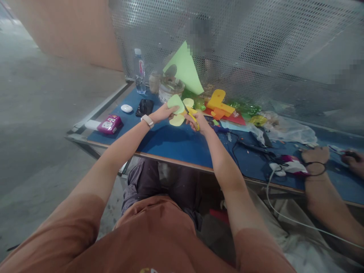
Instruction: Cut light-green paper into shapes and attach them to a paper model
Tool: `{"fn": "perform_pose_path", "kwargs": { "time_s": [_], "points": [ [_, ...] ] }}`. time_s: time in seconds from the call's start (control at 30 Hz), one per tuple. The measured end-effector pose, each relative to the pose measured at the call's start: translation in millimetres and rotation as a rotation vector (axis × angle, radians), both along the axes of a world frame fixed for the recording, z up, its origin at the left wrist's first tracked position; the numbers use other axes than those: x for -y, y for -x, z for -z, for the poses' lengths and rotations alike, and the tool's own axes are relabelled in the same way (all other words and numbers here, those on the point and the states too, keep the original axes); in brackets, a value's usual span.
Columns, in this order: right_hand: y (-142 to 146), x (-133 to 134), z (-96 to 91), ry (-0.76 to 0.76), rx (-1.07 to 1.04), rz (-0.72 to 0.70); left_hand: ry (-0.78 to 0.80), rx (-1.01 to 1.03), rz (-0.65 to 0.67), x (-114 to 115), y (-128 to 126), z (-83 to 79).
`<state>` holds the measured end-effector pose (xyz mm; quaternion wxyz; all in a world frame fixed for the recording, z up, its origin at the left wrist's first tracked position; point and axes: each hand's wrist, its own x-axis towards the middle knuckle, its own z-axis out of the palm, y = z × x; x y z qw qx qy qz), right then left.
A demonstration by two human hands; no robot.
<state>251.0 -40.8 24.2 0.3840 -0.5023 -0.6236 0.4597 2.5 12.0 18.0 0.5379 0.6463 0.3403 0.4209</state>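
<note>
Over the blue table, my left hand pinches a light green piece of paper with a rounded outline. My right hand is closed around the yellow handles of a pair of scissors. Their dark blades point up and left, against the right edge of the green paper. Pale yellow paper shapes with rounded edges show below and behind the green piece. Whether these are joined to it I cannot tell. A large light green sheet leans against the perforated metal panel behind.
A water bottle, a tub, a black phone, a white oval case and a purple pack stand at left. Orange cut shapes, plastic bags and cables lie at right, beside another person's hands.
</note>
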Motion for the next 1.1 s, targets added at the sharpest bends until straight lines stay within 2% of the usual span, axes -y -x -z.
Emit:
{"fn": "perform_pose_path", "kwargs": {
  "time_s": [0.47,1.1],
  "points": [
    [-1.6,-7.2,6.6,-0.024,-0.034,-0.045,-0.026,-0.016,0.073,1.5,-0.8,3.1],
    [7.3,1.4,2.6,-0.051,0.064,-0.035,-0.014,0.012,0.066,7.1,-1.2,-2.6]
  ]
}}
